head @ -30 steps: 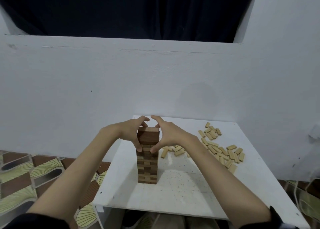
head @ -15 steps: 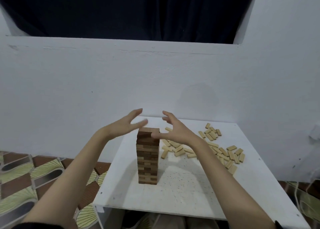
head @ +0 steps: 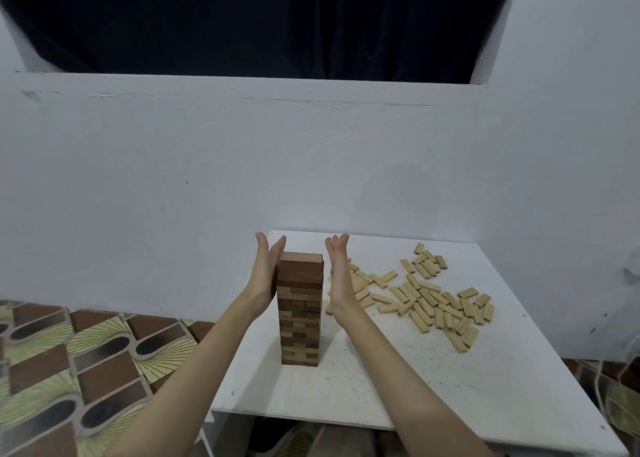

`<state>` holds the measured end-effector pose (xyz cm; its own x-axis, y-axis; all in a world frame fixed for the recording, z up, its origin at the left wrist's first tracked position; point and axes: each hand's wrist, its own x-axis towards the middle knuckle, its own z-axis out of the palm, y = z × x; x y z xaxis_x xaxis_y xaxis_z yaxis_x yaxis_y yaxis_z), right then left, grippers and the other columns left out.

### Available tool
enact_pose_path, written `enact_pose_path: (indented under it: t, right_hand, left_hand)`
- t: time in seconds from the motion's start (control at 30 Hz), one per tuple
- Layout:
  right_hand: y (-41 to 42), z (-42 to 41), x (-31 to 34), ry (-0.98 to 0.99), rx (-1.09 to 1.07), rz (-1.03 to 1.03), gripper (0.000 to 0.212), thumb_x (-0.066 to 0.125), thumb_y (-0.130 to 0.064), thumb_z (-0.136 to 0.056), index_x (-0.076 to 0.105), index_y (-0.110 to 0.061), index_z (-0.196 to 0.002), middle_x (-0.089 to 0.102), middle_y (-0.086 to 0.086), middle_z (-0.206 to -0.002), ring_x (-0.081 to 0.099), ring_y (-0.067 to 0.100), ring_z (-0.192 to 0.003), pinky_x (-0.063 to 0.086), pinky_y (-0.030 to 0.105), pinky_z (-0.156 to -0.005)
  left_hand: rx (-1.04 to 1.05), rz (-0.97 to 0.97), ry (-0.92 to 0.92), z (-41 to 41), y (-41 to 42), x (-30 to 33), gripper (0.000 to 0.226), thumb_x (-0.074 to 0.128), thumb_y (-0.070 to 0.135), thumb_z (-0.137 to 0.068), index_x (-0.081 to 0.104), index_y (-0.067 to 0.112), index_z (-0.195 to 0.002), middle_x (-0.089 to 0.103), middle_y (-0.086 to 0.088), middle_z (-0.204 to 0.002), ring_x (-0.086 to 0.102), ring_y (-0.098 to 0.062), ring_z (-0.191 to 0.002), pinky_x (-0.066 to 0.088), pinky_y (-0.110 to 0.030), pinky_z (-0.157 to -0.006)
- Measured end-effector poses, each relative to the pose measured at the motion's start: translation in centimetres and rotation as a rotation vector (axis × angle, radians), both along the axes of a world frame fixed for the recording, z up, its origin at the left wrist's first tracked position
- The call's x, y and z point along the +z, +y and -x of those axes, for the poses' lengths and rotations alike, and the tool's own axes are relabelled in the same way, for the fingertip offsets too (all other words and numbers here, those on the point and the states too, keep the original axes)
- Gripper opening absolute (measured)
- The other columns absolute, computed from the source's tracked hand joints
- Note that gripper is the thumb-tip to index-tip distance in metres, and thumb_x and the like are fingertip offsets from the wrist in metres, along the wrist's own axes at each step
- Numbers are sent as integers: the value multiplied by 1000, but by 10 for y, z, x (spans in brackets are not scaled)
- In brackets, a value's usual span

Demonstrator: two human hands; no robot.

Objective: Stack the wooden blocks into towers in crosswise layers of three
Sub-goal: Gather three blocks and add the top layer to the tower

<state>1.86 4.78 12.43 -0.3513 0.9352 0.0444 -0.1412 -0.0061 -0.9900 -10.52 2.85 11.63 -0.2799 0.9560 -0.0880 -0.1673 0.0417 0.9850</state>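
Tower (head: 300,311) stands upright on the white table (head: 381,387), near its left half, built of wooden blocks in crosswise layers; top layers look darker brown, lower ones alternate light and dark. Left hand (head: 266,273) is flat, fingers straight and pointing up, palm facing the tower's left side at the upper layers; it looks to be touching or just beside that face, cannot tell which. Right hand (head: 338,276) is likewise flat and upright, fingers straight, palm facing the tower's right side, with a visible gap between palm and blocks. Neither hand holds anything. Both forearms reach in from the bottom of the view, one on each side of the tower.

Loose blocks (head: 429,297) lie scattered flat on the table to the right of the tower, well apart from it, spreading toward the far right corner; a few sit just behind the right hand. White wall (head: 173,179) behind the table, dark curtain (head: 259,20) above it, patterned floor tiles (head: 86,370) at left
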Motion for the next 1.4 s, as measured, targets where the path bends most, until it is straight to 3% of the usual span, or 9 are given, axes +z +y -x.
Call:
enact_pose_path:
  t: [0.1, 0.3, 0.4, 0.67, 0.77, 0.87, 0.93, 1.2, 1.4]
  right_hand:
    - [-2, 4, 0, 2, 15, 14, 61, 7, -52, -98, 10, -23, -152, 19, -10, -156, 15, 5, -142, 14, 19, -103]
    - [-2, 14, -5, -21, 9, 10, 79, 13, -72, -90, 15, -24, -153, 10, -14, -158, 9, 4, -144, 9, 36, -121]
    - [-4, 14, -4, -17, -8, 4, 66, 13, -58, -97, 17, -25, -153, 10, -14, -158, 8, 2, -142, 7, 33, -118]
    - [-3, 16, -5, 1, -24, 10, 58, 13, -50, -101, 17, -24, -152, 12, -16, -157, 10, -10, -128, 6, 29, -115]
    - [-2, 16, -6, 35, -28, 11, 60, 11, -54, -98, 15, -27, -151, 16, -12, -158, 10, 2, -143, 7, 31, -118]
    - [-1, 9, -5, 95, -40, 20, 60, 7, -51, -98, 16, -24, -151, 22, -8, -157, 14, 9, -145, 11, 21, -106]
    - [0, 5, -6, 144, -67, 25, 61, 7, -49, -99, 21, -20, -151, 27, -5, -155, 19, 11, -144, 16, 20, -102]
    - [-2, 11, -16, 140, -102, 54, 63, 13, -52, -98, 29, -19, -149, 36, -5, -150, 30, 8, -139, 21, 20, -106]
    - [-7, 22, -17, 153, -64, 86, 98, 26, -90, -69, 31, -30, -147, 35, -10, -150, 36, 11, -136, 27, 44, -116]
  left_hand:
    - [-33, 36, -44, -4, -4, 2, 81, 1, 71, -86, 26, 26, -148, 36, 3, -149, 39, -20, -134, 29, -38, -113]
    - [-39, 47, -55, -4, -4, 1, 84, 2, 75, -83, 31, 27, -146, 48, -5, -140, 49, -22, -126, 39, -33, -98]
    - [-39, 34, -58, -6, -5, 1, 82, 2, 74, -84, 34, 28, -145, 51, -4, -137, 52, -20, -119, 41, -32, -93]
    - [-12, 9, -48, -8, -3, -2, 81, 4, 72, -86, 36, 25, -143, 56, -2, -128, 53, -22, -121, 42, -34, -97]
    - [23, -8, -38, -8, -2, -3, 81, 3, 70, -87, 37, 23, -143, 54, 2, -128, 50, -21, -124, 39, -35, -102]
    - [121, -53, -41, -6, 1, -8, 81, 1, 67, -89, 40, 20, -142, 41, 5, -145, 39, -17, -134, 26, -40, -115]
    - [185, -83, -38, -6, 2, -11, 81, 0, 64, -91, 46, 16, -138, 45, 4, -143, 39, -17, -134, 24, -40, -116]
    - [230, -121, -96, -17, 2, -13, 79, 2, 58, -94, 58, 10, -124, 62, -2, -121, 59, -18, -106, 46, -23, -87]
    - [156, -92, -119, -16, 0, -11, 80, 5, 64, -92, 63, 13, -115, 68, 1, -109, 66, -17, -97, 50, -28, -77]
